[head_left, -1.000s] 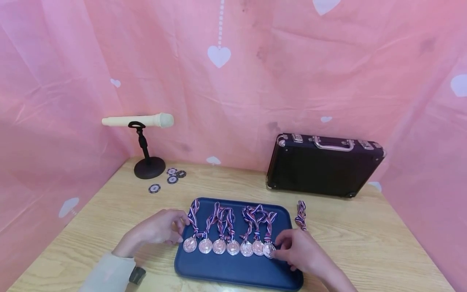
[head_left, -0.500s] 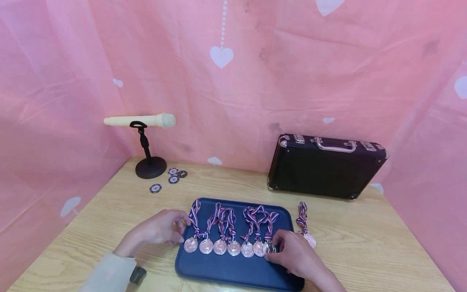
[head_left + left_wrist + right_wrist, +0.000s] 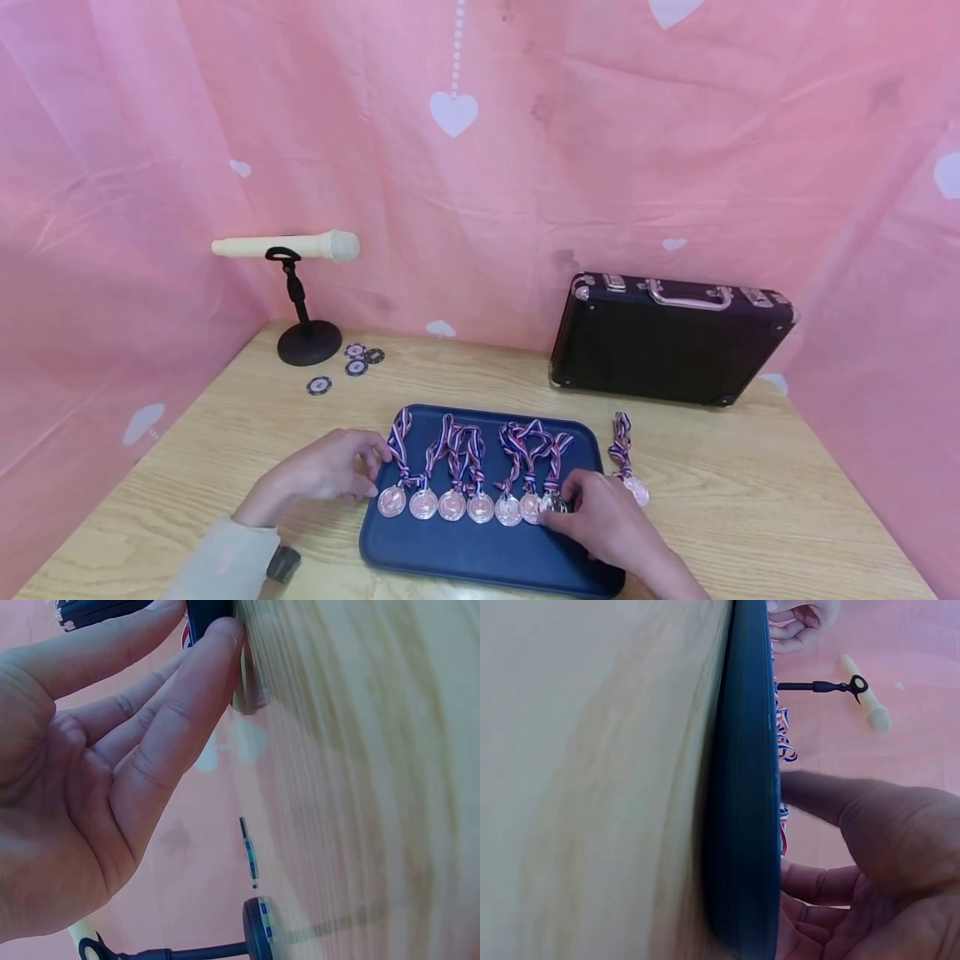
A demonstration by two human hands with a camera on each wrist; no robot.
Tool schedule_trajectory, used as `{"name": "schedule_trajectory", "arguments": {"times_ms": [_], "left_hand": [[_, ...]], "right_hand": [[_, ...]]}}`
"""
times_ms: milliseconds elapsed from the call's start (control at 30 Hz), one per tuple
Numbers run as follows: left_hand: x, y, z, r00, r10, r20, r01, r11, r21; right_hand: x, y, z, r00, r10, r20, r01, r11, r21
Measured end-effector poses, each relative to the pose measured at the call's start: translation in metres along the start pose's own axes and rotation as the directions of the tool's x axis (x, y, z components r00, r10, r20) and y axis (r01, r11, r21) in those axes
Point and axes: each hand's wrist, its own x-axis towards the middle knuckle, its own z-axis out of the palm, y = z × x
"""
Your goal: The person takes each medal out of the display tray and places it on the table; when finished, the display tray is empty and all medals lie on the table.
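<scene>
bronze medals (image 3: 480,506) with striped ribbons (image 3: 465,446)

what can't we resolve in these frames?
- Rightmost tray medal: partly under right hand fingers in head view; grip unclear.
- Medal faces: too small to read in head view.
- Right wrist view: tray seen edge-on, hiding the medals.
- Left hand contact with tray: unclear; left wrist view blurred.
- Poker chips: markings too small.
</scene>
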Motion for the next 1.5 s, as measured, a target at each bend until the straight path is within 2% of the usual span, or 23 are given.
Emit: {"name": "schedule_trajectory", "arguments": {"times_ms": [200, 367, 500, 767, 900, 1100, 1367, 1500], "left_hand": [[-0.001, -0.001, 0.0, 1.0, -0.003, 0.008, 0.003, 1.0, -0.006], [0.0, 0.0, 0.0, 1.0, -0.013, 0.005, 0.013, 1.0, -0.024], [0.0, 0.0, 0.0, 1.0, 0.003, 0.01, -0.003, 1.0, -0.019], [0.001, 0.0, 0.0, 1.0, -0.002, 0.009, 0.003, 1.0, -0.013], [0.0, 0.001, 0.0, 1.0, 0.01, 0.009, -0.009, 1.0, -0.014], [0.0, 0.0, -0.001, 1.0, 0.028, 0.008, -0.028, 0.999, -0.019], [0.0, -0.001, -0.001, 0.999, 0.035, 0.008, -0.035, 0.999, -0.027], [-0.001, -0.001, -0.001, 0.999, 0.038, 0.01, -0.038, 0.999, -0.027]], "right_hand": [[0.0, 0.003, 0.001, 1.0, -0.024, -0.001, 0.024, 0.999, 0.022], [-0.001, 0.008, -0.001, 0.999, -0.048, 0.011, 0.047, 0.994, 0.102], [-0.001, 0.012, -0.004, 0.996, -0.075, 0.038, 0.067, 0.983, 0.173], [0.001, 0.017, -0.007, 0.987, -0.141, 0.078, 0.119, 0.964, 0.239], [0.003, 0.022, -0.01, 0.975, -0.187, 0.117, 0.143, 0.94, 0.309], [0.008, 0.029, -0.017, 0.968, -0.186, 0.168, 0.103, 0.905, 0.412], [0.01, 0.029, -0.026, 0.976, -0.152, 0.157, 0.048, 0.85, 0.524], [0.011, 0.029, -0.029, 0.983, -0.131, 0.125, 0.045, 0.844, 0.534]]}}
